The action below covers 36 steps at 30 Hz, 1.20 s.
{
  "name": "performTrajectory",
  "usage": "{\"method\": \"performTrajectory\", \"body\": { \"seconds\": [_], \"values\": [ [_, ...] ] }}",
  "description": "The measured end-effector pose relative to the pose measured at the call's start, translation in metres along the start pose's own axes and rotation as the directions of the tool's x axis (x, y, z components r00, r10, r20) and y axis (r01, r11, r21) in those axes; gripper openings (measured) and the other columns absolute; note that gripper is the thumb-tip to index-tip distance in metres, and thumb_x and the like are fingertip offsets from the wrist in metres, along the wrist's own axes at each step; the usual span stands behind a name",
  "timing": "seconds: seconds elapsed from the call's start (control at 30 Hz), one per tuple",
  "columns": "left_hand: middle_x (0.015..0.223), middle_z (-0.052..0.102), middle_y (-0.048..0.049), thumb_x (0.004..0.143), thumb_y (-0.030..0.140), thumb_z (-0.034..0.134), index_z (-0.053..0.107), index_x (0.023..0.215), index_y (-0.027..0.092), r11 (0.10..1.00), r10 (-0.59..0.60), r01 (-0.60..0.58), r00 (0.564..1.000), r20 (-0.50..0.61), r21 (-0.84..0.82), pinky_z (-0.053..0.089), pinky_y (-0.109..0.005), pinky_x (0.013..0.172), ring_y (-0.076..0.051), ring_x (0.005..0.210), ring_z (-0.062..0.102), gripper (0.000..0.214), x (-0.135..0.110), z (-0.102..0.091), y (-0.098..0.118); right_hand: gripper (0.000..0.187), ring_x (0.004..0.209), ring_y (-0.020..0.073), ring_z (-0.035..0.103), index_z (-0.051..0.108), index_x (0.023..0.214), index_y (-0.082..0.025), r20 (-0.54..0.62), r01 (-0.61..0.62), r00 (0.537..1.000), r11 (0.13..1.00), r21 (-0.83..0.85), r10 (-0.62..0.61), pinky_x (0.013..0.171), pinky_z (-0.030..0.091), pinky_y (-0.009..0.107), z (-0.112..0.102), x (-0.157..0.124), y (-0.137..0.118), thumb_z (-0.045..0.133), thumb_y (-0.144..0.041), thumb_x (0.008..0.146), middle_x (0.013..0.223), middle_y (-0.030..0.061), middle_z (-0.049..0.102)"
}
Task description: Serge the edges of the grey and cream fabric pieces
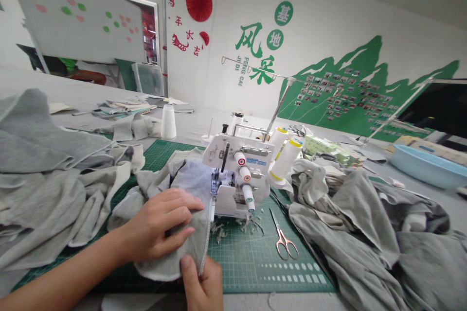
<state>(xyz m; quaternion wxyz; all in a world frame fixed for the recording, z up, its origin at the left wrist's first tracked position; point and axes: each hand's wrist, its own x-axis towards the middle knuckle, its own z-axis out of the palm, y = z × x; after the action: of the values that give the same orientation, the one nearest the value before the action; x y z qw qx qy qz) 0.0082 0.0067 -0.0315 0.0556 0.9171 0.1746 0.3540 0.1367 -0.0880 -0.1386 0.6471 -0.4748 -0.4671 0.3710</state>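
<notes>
Grey knit fabric [47, 155] lies heaped at far L, spilling over the edge of a green cutting mat [251, 267] on the grey surface [182, 129]. Behind it, a white thread cone [168, 122] stands upright, w/ folded fabric scraps [124, 112] further back. L hand [160, 223] rests on a grey cloth panel [193, 187], L fingers [182, 204] spread flat + pressing down, not pinching. R hand [202, 284] is at the panel's lower edge, R fingers [213, 277] curled round it, holding the cloth w/ thumb on the near side. Panel lies on the mat, its R edge right at the presser foot [216, 180] of a white overlocker [237, 175]. Lint bits [219, 234] sit on the mat just below the machine. Rose-gold scissors [282, 242] lie shut on the mat, R of the machine. Two thread cones [286, 158] stand behind them. Another grey fabric heap [365, 223] fills the R side, w/ pale green paper bundles [328, 148] behind + a blue plastic basin [425, 167] at far R.
</notes>
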Motion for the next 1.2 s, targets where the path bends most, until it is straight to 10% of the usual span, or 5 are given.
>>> {"method": "performTrajectory", "body": {
  "seconds": [0.2,0.57,1.2],
  "values": [
    [0.129,0.066,-0.0100,0.085,0.027,0.065,0.052,0.126,0.022,0.997,0.034,-0.039,0.996,0.082,0.066,0.042,-0.041,0.107,-0.026,0.117,0.061,0.043,0.001,-0.005,-0.007,0.059,0.052,0.0158,0.056,0.069,0.062,-0.016,0.069,-0.051,0.996,0.999,-0.018,0.052,0.052,0.037,0.024,-0.002,-0.001,0.007,0.046,-0.058,0.096,0.055,0.0023,0.063],
    [0.122,0.070,-0.0143,0.086,0.030,0.060,0.054,0.130,0.014,0.956,0.292,-0.292,0.953,0.086,-0.011,0.044,-0.041,0.108,-0.027,0.116,0.063,0.047,-0.004,-0.002,-0.001,0.056,0.059,0.0149,0.053,0.068,0.065,-0.016,-0.025,-0.052,0.998,0.998,-0.041,0.051,0.055,0.040,0.023,0.002,0.004,0.017,0.052,-0.061,0.093,0.061,0.0007,0.061],
    [0.126,0.068,-0.0125,0.088,0.030,0.061,0.054,0.134,0.020,0.985,0.171,-0.168,0.981,0.095,-0.043,0.047,-0.044,0.102,-0.028,0.113,0.063,0.048,0.001,-0.003,-0.008,0.044,0.048,0.0131,0.059,0.069,0.070,-0.017,0.070,-0.156,0.987,0.949,0.275,0.142,0.050,0.046,0.022,0.000,0.008,0.000,0.065,-0.056,0.087,0.057,0.0028,0.069]
  ]
}}
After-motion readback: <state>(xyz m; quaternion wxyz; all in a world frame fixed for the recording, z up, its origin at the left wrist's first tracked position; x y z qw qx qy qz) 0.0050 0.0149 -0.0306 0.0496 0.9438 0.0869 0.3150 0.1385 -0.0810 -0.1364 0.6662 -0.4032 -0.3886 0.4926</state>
